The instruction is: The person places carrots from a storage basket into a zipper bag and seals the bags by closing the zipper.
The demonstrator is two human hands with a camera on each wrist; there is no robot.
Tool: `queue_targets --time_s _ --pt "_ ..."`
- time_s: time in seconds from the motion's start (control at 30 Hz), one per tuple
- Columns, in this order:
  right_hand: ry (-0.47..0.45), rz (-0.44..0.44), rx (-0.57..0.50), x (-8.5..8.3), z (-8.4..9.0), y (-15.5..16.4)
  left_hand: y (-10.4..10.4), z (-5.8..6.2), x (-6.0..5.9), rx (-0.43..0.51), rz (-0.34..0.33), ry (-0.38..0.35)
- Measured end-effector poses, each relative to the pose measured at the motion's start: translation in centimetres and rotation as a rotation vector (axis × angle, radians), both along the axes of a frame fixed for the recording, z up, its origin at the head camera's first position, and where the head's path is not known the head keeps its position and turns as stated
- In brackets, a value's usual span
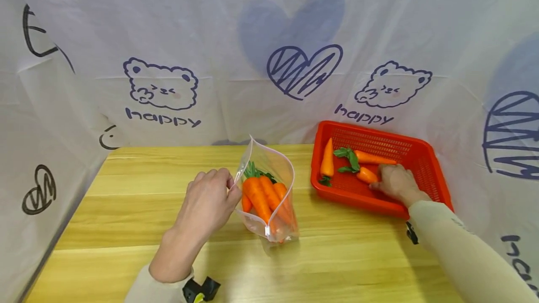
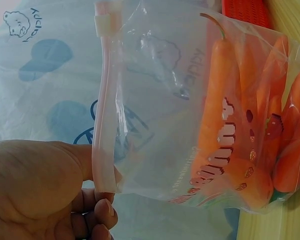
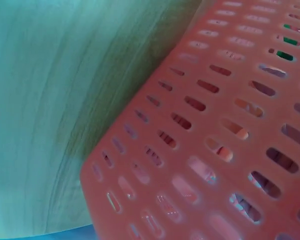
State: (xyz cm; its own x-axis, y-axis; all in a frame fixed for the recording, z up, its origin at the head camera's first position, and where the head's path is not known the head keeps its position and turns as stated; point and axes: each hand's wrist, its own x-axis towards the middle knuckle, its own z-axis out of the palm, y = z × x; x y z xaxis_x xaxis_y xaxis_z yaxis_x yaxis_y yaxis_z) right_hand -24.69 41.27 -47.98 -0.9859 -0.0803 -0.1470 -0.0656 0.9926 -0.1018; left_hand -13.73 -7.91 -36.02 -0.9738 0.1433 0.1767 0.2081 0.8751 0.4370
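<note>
My left hand [image 1: 210,198] pinches the left edge of the open mouth of a clear zip bag [image 1: 271,153], which stands upright on the table. Several orange carrots [image 1: 258,198] with green tops fill its lower part. In the left wrist view the thumb and fingers of the left hand [image 2: 35,190] hold the zip strip [image 2: 106,120]. My right hand [image 1: 397,182] reaches down into a red basket [image 1: 358,200], at the pointed end of a short carrot [image 1: 367,175]. Whether its fingers grip that carrot is hidden. The basket wall [image 3: 190,175] hides this hand in the right wrist view.
Inside the basket, one carrot [image 1: 327,160] lies at the left and another [image 1: 375,158] along the back, near green leaves [image 1: 348,157]. Behind the wooden table [image 1: 139,200] hangs a white printed curtain [image 1: 227,60]. The bag's white slider [image 1: 267,231] sits at its front corner.
</note>
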Motion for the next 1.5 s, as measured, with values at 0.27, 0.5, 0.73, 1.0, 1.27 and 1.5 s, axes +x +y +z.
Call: queue_targets --time_s 0.27,0.5,0.73,1.0,1.27,1.5 --pt "-0.001 0.03 0.026 0.2 0.2 -0.5 0.2 0.1 0.1 0.0 -0.005 0.011" --pt "0.012 0.05 0.052 0.2 0.0 -0.6 0.4 0.0 0.1 -0.005 -0.017 0.02" --pt "0.034 0.038 0.057 0.2 0.5 -1.1 0.1 0.1 0.2 -0.009 -0.024 0.038" --pt "0.14 0.053 0.055 0.9 2.7 -2.2 0.2 0.2 0.1 -0.006 -0.028 0.029" --pt "0.207 0.102 0.068 2.0 6.0 -3.9 0.0 0.3 0.3 0.006 -0.025 0.021" --pt "0.244 0.134 0.074 3.3 7.7 -4.9 0.1 0.5 0.2 0.004 -0.029 0.038"
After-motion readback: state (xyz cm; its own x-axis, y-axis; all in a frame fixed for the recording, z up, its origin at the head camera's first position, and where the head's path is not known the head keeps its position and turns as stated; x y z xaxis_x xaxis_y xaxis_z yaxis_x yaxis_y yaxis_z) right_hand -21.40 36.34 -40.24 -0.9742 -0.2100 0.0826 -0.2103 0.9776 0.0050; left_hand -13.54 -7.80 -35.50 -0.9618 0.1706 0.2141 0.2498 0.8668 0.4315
